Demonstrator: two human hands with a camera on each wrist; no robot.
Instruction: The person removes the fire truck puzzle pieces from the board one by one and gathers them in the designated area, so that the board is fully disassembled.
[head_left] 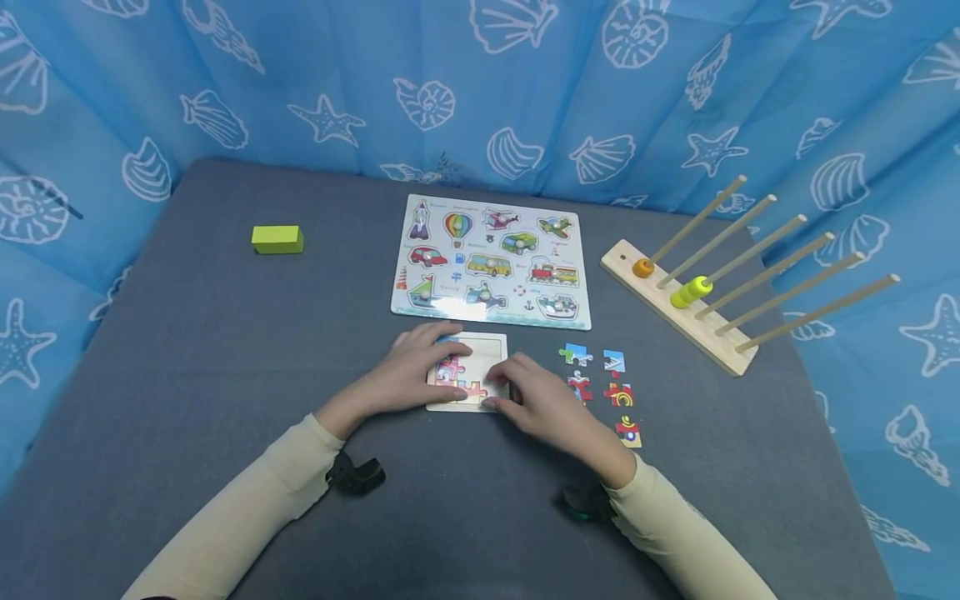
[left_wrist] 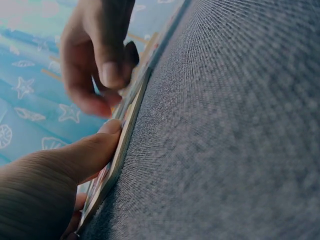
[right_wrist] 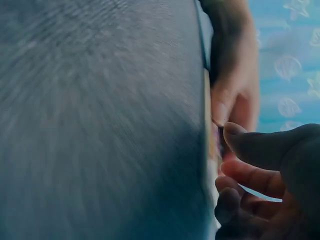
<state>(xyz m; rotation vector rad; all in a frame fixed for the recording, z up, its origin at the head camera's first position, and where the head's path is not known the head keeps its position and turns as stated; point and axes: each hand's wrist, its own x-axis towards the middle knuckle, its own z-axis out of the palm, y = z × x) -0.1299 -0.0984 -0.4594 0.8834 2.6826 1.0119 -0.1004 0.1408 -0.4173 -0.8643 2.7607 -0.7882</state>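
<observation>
At tray [head_left: 486, 348] edges: left hand [head_left: 405, 371]; right hand [head_left: 543, 400]; room between.

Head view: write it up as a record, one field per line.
Left hand: grips the left side of a small wooden tray
Right hand: over the tray's right side
Inside tray: puzzle pieces along the left and near sides
Loose pieces: five visible, right of the tray
Behind tray: picture board
Far left: yellow-green block
Right of board: wooden peg rack holding orange and yellow-green beads
Surface: grey table
</observation>
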